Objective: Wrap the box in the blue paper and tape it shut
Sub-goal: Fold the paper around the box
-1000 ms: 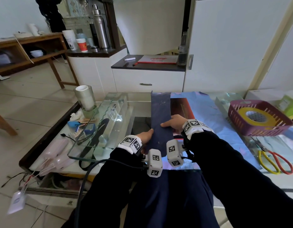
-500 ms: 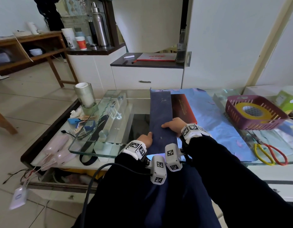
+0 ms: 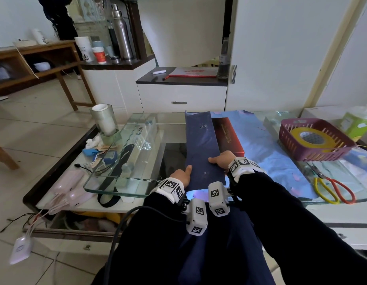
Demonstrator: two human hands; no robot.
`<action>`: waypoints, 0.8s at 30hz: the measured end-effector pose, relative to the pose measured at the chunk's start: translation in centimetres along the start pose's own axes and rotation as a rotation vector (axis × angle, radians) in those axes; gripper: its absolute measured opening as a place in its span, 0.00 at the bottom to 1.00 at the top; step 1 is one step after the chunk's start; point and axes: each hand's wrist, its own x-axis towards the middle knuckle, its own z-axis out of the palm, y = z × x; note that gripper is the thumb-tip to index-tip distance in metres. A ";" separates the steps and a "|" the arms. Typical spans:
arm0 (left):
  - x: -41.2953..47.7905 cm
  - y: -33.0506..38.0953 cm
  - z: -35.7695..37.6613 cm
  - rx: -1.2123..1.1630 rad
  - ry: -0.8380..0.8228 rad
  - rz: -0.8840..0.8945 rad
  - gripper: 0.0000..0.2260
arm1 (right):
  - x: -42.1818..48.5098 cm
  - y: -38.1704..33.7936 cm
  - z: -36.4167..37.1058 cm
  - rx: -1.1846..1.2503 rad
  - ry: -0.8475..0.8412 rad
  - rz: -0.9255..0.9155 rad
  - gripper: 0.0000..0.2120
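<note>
A dark red box (image 3: 228, 134) lies lengthwise on the glass table, on a sheet of shiny blue paper (image 3: 267, 149) that spreads out to its right. The paper's left part is folded up over the box as a dark blue flap (image 3: 201, 140), covering the box's left half. My left hand (image 3: 181, 175) grips the flap's near left edge, thumb on top. My right hand (image 3: 222, 159) holds the flap's near right edge against the box top, thumb lying flat on the paper.
A purple basket (image 3: 289, 138) holding a yellow tape roll (image 3: 297, 133) stands at the right. Scissors (image 3: 332, 190) with yellow and red handles lie near the glass table's front edge (image 3: 120, 187). A clear tape roll (image 3: 104, 120) stands at the left among clutter.
Both hands have slid a little toward me along the flap to its near end. The flap stays folded over the box.
</note>
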 end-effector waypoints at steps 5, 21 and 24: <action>0.9 0.4 0.7 0.006 -0.024 0.005 0.29 | 1.0 1.3 -0.8 -0.057 -0.004 0.026 0.22; 2.3 2.6 2.0 -0.043 0.066 -0.007 0.26 | 3.1 3.9 -1.3 -0.094 -0.091 0.053 0.21; 1.8 2.7 2.0 0.059 0.122 0.048 0.22 | 2.9 4.7 -0.9 -0.109 -0.120 0.057 0.22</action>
